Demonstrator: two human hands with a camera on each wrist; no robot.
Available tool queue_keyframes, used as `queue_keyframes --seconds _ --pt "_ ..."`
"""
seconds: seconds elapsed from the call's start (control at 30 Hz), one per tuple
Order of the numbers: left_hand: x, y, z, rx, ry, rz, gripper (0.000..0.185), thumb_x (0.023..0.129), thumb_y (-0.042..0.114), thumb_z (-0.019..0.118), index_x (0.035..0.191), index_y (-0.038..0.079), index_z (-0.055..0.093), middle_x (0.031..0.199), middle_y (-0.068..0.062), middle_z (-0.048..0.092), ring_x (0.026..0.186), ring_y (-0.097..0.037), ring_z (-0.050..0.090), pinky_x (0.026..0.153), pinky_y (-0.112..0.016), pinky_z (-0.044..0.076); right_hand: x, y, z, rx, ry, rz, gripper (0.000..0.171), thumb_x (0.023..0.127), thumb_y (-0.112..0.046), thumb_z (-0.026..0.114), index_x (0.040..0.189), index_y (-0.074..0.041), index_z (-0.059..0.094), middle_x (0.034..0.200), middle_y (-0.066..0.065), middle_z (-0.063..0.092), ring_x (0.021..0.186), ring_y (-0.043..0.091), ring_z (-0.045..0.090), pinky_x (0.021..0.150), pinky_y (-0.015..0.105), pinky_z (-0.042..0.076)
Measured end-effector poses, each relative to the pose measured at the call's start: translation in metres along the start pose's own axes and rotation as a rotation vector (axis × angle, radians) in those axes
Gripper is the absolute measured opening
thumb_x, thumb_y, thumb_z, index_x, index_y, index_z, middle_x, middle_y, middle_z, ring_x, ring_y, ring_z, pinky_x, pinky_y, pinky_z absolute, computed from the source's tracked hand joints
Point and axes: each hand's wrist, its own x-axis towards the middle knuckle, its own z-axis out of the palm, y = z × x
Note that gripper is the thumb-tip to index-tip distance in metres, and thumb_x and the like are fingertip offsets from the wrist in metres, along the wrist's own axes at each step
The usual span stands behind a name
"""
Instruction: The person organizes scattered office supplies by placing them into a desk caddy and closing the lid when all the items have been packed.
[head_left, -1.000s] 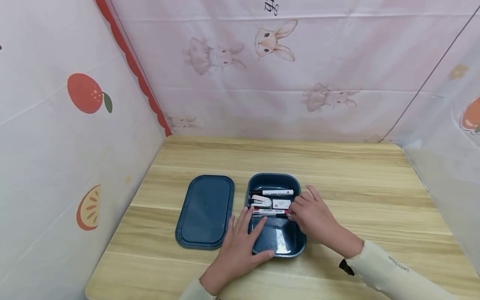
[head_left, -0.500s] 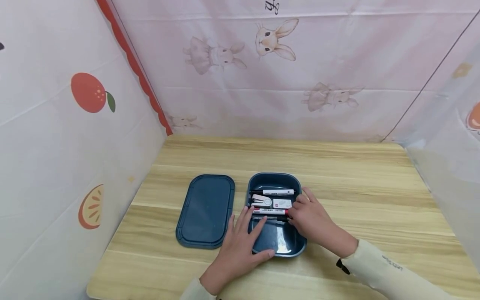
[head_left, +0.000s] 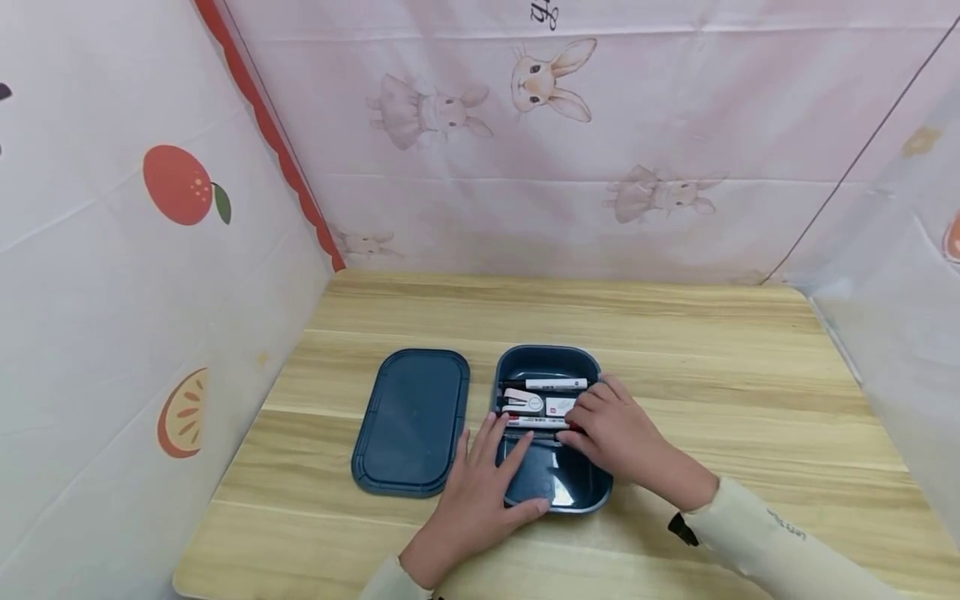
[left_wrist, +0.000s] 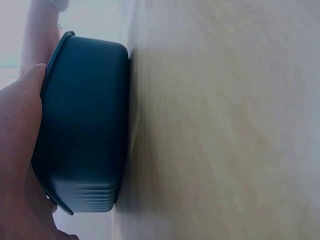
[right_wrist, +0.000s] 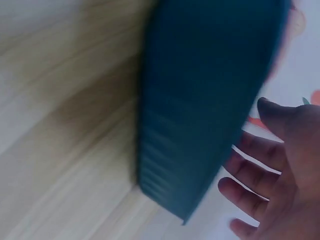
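Observation:
A dark blue plastic box [head_left: 551, 492] stands lidless on the wooden table. Inside, a white marker with a black cap [head_left: 557, 384] lies toward the back. Below it sit a white mini stapler [head_left: 522, 403] and a small white eraser [head_left: 559, 407]. A red-capped white marker [head_left: 536, 422] and a dark slim pen [head_left: 534, 435] lie side by side across the middle. My left hand [head_left: 476, 496] spreads over the left wall, fingers reaching toward these two. Over the right wall, my right hand [head_left: 618, 433] has its thumb and fingers at their right ends, partly covering them.
The blue lid [head_left: 411, 423] lies flat on the table [head_left: 697, 350], just left of the box. Printed cloth walls [head_left: 480, 208] enclose the table at the back and both sides.
My right hand has shifted left, its fingertips now covering the right ends of the red-capped marker and dark pen. The pen lies slightly nearer the front. My left hand stays in place.

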Motion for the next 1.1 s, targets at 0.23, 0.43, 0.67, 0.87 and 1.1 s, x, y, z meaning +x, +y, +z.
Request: queue_keyframes --seconds 0.23,0.43,0.67,0.87,1.1 --pt "-0.001 -0.001 0.000 0.012 0.018 0.012 0.085 0.090 0.081 0.042 0.160 0.037 0.024 0.171 -0.003 0.010 0.158 -0.026 -0.005 0.121 -0.066 0.011 0.016 -0.009 -0.010 0.113 -0.021 0.029 0.030 0.096 -0.043 0.066 0.101 -0.015 0.077 0.102 0.000 0.071 0.098 0.018 0.057 0.090 0.039 0.050" --pt "-0.001 -0.004 -0.001 0.009 0.027 0.019 0.090 0.089 0.082 0.040 0.162 0.039 0.010 0.171 -0.002 0.009 0.158 -0.026 -0.004 0.121 -0.066 0.010 0.031 -0.019 -0.016 0.153 -0.044 0.023 0.030 0.097 -0.039 0.067 0.112 -0.014 0.074 0.110 0.001 0.070 0.102 0.017 0.057 0.090 0.037 0.054" --pt "-0.006 -0.011 -0.007 -0.081 0.074 -0.021 0.086 0.094 0.072 0.047 0.163 0.029 0.018 0.170 -0.006 0.011 0.157 -0.032 0.005 0.121 -0.067 0.009 0.060 -0.036 -0.023 0.214 -0.020 -0.007 0.027 0.100 -0.026 0.065 0.122 -0.011 0.070 0.115 0.001 0.068 0.106 0.017 0.057 0.092 0.035 0.055" --pt "-0.020 -0.034 -0.016 -0.075 0.221 -0.134 0.080 0.098 0.063 0.051 0.161 0.020 0.028 0.167 -0.010 0.024 0.154 -0.033 0.019 0.122 -0.062 0.016 0.095 -0.061 -0.022 0.237 -0.001 -0.060 0.026 0.102 -0.024 0.062 0.124 -0.012 0.070 0.116 0.001 0.067 0.108 0.017 0.057 0.091 0.032 0.054" --pt "-0.036 -0.069 -0.023 -0.048 0.370 -0.268 0.077 0.099 0.062 0.048 0.157 0.013 0.036 0.160 -0.015 0.037 0.143 -0.038 0.037 0.115 -0.060 0.032 0.131 -0.082 -0.011 0.224 -0.072 -0.053 0.027 0.101 -0.023 0.063 0.125 -0.011 0.069 0.115 0.004 0.068 0.106 0.018 0.060 0.086 0.030 0.056"
